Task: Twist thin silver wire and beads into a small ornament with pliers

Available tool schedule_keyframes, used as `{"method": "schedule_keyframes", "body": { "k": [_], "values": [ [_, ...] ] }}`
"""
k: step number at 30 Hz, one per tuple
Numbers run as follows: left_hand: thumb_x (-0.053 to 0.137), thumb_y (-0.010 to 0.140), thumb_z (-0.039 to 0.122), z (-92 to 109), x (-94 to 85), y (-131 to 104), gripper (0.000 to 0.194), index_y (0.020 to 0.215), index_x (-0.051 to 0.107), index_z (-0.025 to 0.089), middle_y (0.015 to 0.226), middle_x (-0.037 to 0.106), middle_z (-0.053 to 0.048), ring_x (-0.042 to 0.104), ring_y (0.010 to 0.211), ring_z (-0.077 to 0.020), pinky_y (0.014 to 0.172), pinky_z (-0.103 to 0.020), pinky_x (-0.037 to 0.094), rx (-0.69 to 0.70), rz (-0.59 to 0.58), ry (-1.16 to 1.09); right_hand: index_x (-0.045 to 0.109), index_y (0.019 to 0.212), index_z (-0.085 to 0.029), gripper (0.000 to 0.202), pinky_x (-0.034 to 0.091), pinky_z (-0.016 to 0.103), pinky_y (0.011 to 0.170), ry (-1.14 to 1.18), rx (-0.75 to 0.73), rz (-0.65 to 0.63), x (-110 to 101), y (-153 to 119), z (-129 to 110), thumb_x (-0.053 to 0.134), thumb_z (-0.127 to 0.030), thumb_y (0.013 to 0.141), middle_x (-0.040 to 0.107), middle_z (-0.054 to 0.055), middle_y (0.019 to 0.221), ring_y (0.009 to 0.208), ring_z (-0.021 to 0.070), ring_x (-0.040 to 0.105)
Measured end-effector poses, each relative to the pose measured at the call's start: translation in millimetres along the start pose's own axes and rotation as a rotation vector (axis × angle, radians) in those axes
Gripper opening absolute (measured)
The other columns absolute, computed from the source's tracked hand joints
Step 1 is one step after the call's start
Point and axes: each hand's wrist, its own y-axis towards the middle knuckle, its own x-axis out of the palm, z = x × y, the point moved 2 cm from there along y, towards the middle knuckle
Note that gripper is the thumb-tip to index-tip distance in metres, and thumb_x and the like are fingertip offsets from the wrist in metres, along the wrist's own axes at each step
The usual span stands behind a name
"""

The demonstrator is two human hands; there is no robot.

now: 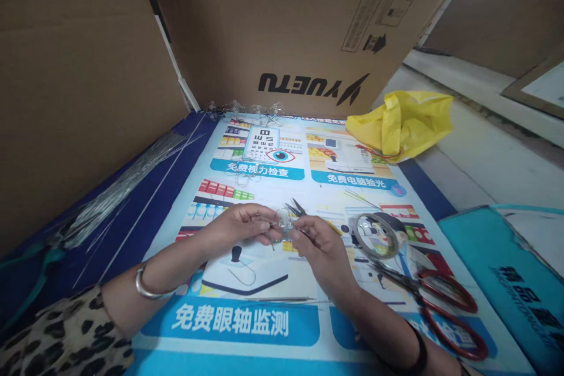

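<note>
"What does your remote feed carry?"

"From my distant seat, I see a tall brown cardboard wall [229, 29], lettered upside down in black, standing along the far edge of a blue-and-white printed poster [220, 358]. A flat teal bag [480, 252] with dark characters lies by the right edge; a crumpled yellow plastic bag [399, 126] covers the far right corner."

"Next in size?"

"A loose bundle of thin silver wires [127, 179], on dark blue beyond the left edge. Scissors with red looped handles [418, 292] lie toward the near right corner."

"And the hands?"

"Both at work above the poster's middle, well in from its edges. The left hand [242, 226], below a silver bangle [150, 289], and the right hand [324, 249] pinch one piece between their fingertips."

"Smaller still?"

"A ring-shaped roll of clear tape [392, 248], just beyond the scissors' tips. Dark-nosed pliers [296, 207] show behind the right hand; I cannot tell whether it touches them. Smallest is the pinched piece itself, a clear, glossy fitting with thin wire [283, 222], its finer detail too small to read."
</note>
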Motion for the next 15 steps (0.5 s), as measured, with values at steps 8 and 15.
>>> {"method": "schedule_keyframes", "body": {
  "k": [8, 15],
  "values": [
    [0.062, 0.078, 0.026, 2.0, 1.2, -0.3, 0.023, 0.096, 0.062, 0.012, 0.085, 0.071, -0.008, 0.066, 0.078, -0.0164, 0.071, -0.028, 0.05, -0.016, -0.014, 0.066, 0.055, 0.102, -0.021, 0.027, 0.042, 0.022, 0.053, -0.061, 0.01, -0.059, -0.2, 0.6, -2.9, 0.053, -0.038, 0.081, 0.057, -0.001, 0.071, 0.06, 0.0103, 0.05],
    [0.06, 0.08, 0.024, 2.0, 2.8, 1.1, 0.018, 0.094, 0.062, 0.013, 0.079, 0.071, -0.006, 0.066, 0.073, -0.0141, 0.067, -0.026, 0.049, -0.023, -0.018, 0.121, 0.059, 0.094, -0.019, 0.027, 0.041, 0.019, 0.044, -0.065, 0.095, -0.113, -1.0, 7.5, -9.2, 0.052, -0.041, 0.081, 0.057, -0.001, 0.062, 0.048, 0.0083, 0.05]
  ]
}}
